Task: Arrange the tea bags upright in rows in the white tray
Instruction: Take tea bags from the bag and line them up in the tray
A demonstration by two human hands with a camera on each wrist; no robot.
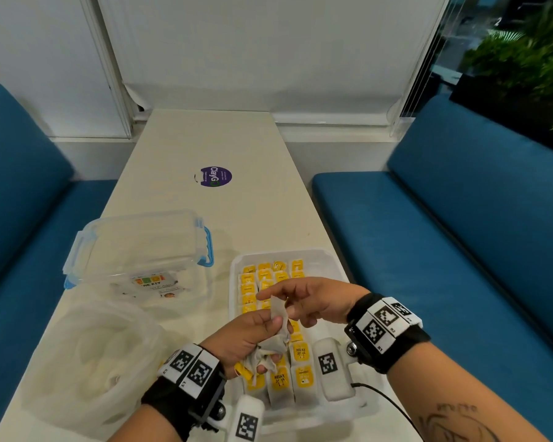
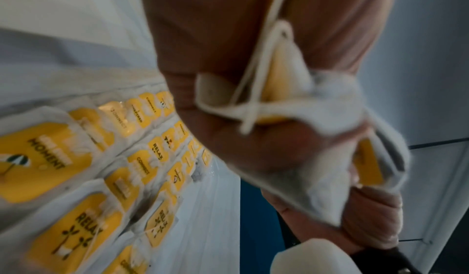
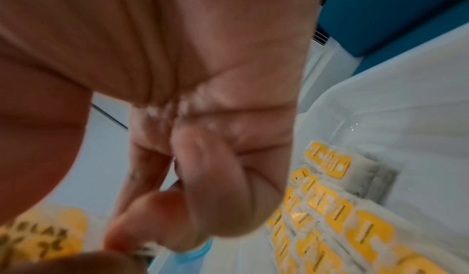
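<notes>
The white tray [image 1: 328, 260] lies on the table in front of me, with rows of yellow-tagged tea bags [image 1: 300, 354] standing in its left part; its right part is bare. Over the tray, my left hand [image 1: 262, 339] grips a bunch of loose tea bags [image 1: 276, 344] with tangled strings. My right hand [image 1: 276, 301] pinches the top of one tea bag [image 1: 279, 311] that sticks up from the bunch. The left wrist view shows the bunch [image 2: 330, 138] in my left hand [image 2: 253, 148] beside the rows [image 2: 142, 158]. The right wrist view shows curled fingers [image 3: 215, 198] above the rows [image 3: 330, 208].
A clear box with blue clips [image 1: 141, 244] stands left of the tray, and a translucent lid or tub [image 1: 93, 346] lies nearer at the left. A purple sticker [image 1: 216, 177] is on the white table [image 1: 221, 138]. Blue benches [image 1: 460, 234] flank both sides.
</notes>
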